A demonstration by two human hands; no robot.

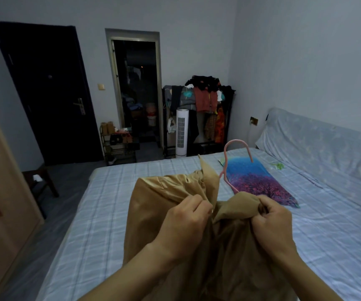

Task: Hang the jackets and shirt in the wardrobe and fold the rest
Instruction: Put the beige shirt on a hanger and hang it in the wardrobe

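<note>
Dim grey walls close in a bedroom, and below our hands spreads the bed (101,205) with its pale blue checked sheet. We hold a tan jacket (166,213) over that sheet, its shiny lining showing above our left hand (183,222). That hand pinches a fold of the jacket between thumb and fingers. Our right hand (271,222) is clenched around a bunched part of the jacket, just right of the left hand, with the fabric gathered into a knot above the knuckles. A pink hanger (229,166) rises just beyond the right hand, its hook up; its lower end goes down behind the bunched cloth, so we cannot tell whether the hand touches it. Past the right hand, flat on the sheet, lies a folded cloth (259,181) printed blue and purple. Far beyond both hands stand a clothes rack (203,98) heaped with garments, a white tower fan (182,133), a dark door (51,94) and an open doorway (138,90).
</note>
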